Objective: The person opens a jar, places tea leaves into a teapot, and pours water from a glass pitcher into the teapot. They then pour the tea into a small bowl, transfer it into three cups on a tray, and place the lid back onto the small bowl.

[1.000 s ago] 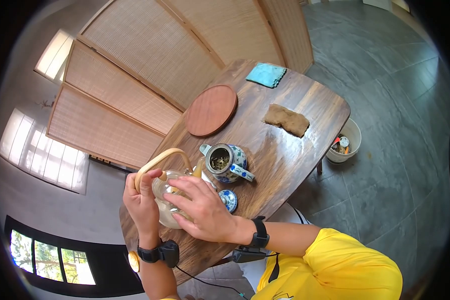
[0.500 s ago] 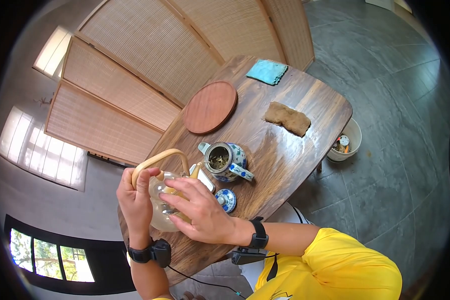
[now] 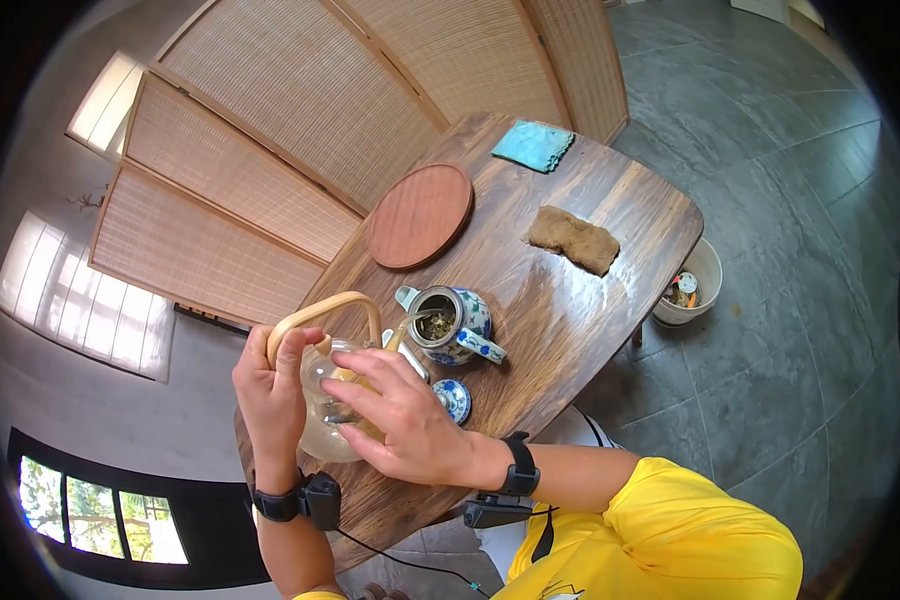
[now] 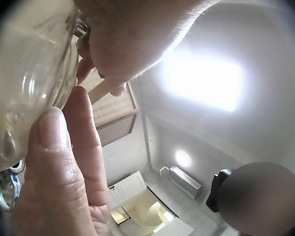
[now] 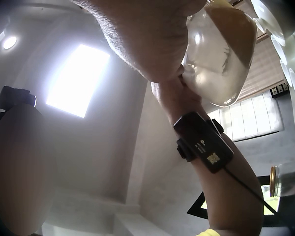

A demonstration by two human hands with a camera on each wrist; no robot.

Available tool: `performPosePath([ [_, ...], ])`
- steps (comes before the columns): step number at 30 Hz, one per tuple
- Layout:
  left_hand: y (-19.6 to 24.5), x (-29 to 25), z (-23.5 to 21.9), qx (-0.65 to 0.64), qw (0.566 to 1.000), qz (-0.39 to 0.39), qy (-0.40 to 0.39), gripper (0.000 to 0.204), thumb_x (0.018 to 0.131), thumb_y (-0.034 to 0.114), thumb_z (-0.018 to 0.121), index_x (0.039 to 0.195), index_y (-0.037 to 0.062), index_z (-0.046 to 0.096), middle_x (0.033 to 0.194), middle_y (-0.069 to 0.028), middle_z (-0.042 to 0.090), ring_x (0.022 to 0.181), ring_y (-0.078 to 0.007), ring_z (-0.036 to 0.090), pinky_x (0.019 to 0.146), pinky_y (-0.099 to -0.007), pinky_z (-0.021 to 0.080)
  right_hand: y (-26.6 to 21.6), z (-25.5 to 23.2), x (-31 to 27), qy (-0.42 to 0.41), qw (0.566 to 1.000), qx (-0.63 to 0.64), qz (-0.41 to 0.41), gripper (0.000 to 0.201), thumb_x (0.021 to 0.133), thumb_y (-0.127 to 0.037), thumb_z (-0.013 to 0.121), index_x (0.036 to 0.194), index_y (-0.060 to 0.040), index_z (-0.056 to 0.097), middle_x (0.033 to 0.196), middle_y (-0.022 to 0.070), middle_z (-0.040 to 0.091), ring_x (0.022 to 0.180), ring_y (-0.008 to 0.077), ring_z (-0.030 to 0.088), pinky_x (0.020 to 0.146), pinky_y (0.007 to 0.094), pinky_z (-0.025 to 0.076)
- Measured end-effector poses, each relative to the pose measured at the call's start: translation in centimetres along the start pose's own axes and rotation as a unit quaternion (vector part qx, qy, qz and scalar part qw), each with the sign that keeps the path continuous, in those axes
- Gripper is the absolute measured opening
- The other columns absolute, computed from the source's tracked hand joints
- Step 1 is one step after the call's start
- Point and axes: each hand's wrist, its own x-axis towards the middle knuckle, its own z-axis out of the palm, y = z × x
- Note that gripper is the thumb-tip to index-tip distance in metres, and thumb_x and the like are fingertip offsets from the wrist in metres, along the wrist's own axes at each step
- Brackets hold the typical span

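Observation:
The left hand grips the arched wooden handle of a glass teapot, tilted towards a blue-and-white teapot. A thin clear stream runs from the wooden-coloured spout into that pot's uncovered mouth, where leaves lie. With fairly straight, spread fingers, the right hand touches the glass pot's upper side. The left wrist view shows the right hand's thumb and fingers against the glass. Beside the blue-and-white pot lies its patterned lid.
A round wooden board, a brown cloth and a folded turquoise cloth lie on the wooden table. A white object is partly hidden near the spout. A white bucket stands on the floor; a folding screen is behind.
The glass pot and left hand shifted slightly left and down early on, then stayed nearly still. A clear stream shows more plainly at the spout. Both hands keep their contact.

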Motion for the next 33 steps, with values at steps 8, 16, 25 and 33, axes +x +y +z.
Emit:
performPosePath([
  [8, 0.1, 0.1, 0.0, 0.011, 1.000, 0.000, -0.009, 0.032, 0.110, 0.031, 0.065, 0.101, 0.0023, 0.074, 0.088, 0.0010, 0.073, 0.067, -0.0021, 0.044, 0.059, -0.0208, 0.033, 0.2, 0.0, -0.2, -0.007, 1.000, 0.007, 0.005, 0.051, 0.088, -0.015, 0.079, 0.135, -0.0003, 0.065, 0.144, 0.0238, 0.056, 0.134, 0.0431, 0.052, 0.114, 0.0517, 0.045],
  [16, 0.7, 0.4, 0.0, 0.019, 1.000, 0.005, -0.018, 0.030, 0.111, 0.029, 0.064, 0.100, 0.0020, 0.074, 0.088, 0.0008, 0.073, 0.068, -0.0019, 0.046, 0.061, -0.0208, 0.034, 0.2, -0.1, -0.1, -0.009, 1.000, 0.007, 0.006, 0.052, 0.089, -0.017, 0.079, 0.136, -0.0004, 0.065, 0.145, 0.0239, 0.055, 0.134, 0.0432, 0.052, 0.114, 0.0517, 0.044],
  [25, 1.4, 0.5, 0.1, 0.013, 1.000, -0.002, -0.023, 0.029, 0.110, 0.027, 0.064, 0.101, 0.0013, 0.074, 0.088, -0.0009, 0.074, 0.070, -0.0031, 0.049, 0.062, -0.0211, 0.037, 0.0, -0.4, 0.0, -0.012, 1.000, 0.007, 0.009, 0.053, 0.090, -0.018, 0.078, 0.138, -0.0010, 0.065, 0.145, 0.0236, 0.055, 0.134, 0.0432, 0.052, 0.113, 0.0509, 0.045],
  [33, 1.4, 0.3, 0.0, 0.015, 1.000, 0.002, -0.026, 0.028, 0.111, 0.026, 0.063, 0.101, 0.0009, 0.073, 0.090, -0.0028, 0.075, 0.075, -0.0049, 0.055, 0.066, -0.0218, 0.041, -0.2, -0.5, 0.0, -0.014, 1.000, 0.000, 0.005, 0.051, 0.089, -0.018, 0.078, 0.134, 0.0010, 0.064, 0.143, 0.0260, 0.055, 0.134, 0.0436, 0.052, 0.114, 0.0506, 0.045],
])
